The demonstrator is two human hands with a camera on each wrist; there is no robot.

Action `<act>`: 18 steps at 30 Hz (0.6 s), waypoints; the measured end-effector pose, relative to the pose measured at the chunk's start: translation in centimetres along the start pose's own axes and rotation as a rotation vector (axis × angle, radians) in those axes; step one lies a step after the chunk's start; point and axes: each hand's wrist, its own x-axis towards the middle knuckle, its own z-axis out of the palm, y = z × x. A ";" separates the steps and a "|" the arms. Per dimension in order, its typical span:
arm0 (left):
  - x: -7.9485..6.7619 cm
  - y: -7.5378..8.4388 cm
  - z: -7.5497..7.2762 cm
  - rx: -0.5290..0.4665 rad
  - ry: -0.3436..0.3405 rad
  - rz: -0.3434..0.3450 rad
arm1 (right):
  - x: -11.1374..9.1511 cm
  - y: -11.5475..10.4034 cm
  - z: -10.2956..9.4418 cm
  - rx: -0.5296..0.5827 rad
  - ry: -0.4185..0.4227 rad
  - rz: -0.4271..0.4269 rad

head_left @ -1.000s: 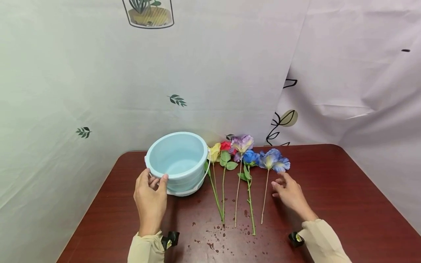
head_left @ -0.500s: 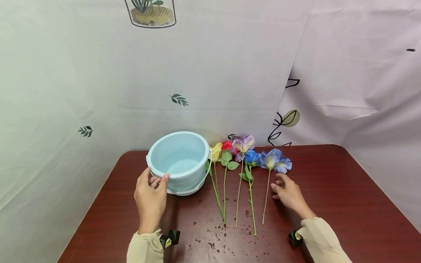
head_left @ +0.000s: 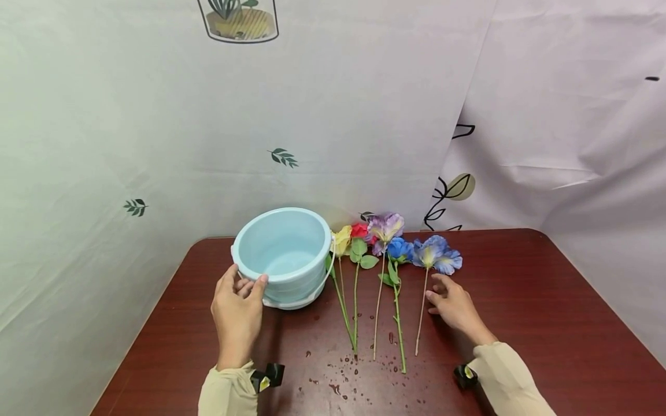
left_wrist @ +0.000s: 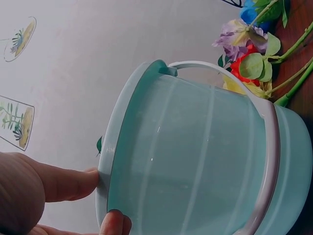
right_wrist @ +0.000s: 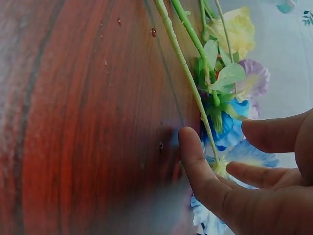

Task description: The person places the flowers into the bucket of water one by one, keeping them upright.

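In the head view a light blue bucket (head_left: 283, 245) stands on the table with its white handle (head_left: 314, 294) hanging down in front. My left hand (head_left: 237, 318) holds the near left part of its rim, with thumb and fingertips against it. In the left wrist view a thumb (left_wrist: 73, 183) touches the rim. My right hand (head_left: 458, 309) is beside the thin stem of a blue-and-cream artificial flower (head_left: 433, 254). Its fingers are spread and loosely bent, with nothing held. In the right wrist view that stem (right_wrist: 188, 78) passes close to the fingertips.
Left of that flower lie a blue flower (head_left: 399, 248), a purple one (head_left: 386, 227), a red one (head_left: 359, 231) and a yellow one (head_left: 341, 240), stems toward me. Water drops (head_left: 335, 388) dot the dark red table (head_left: 546, 323). White printed cloth (head_left: 364, 115) hangs behind.
My right hand has shifted slightly left, closer to the blue-and-cream flower's stem. The left hand stays on the bucket's rim, and the bucket and flowers stay in place.
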 end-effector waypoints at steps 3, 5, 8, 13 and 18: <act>0.0 0.0 0.0 -0.002 0.007 0.005 | 0.1 0.1 0.1 0.004 0.001 -0.005; 0.0 0.0 0.0 -0.003 0.010 0.006 | 0.1 0.1 0.1 0.018 -0.001 -0.010; 0.0 0.1 0.0 -0.009 0.009 -0.001 | 0.3 0.1 0.2 0.036 -0.016 -0.024; 0.0 0.1 0.1 -0.010 0.002 -0.014 | 0.4 0.3 0.2 0.007 -0.039 -0.034; 0.0 0.1 0.0 -0.005 -0.001 -0.014 | 0.4 0.4 0.3 -0.041 -0.044 -0.030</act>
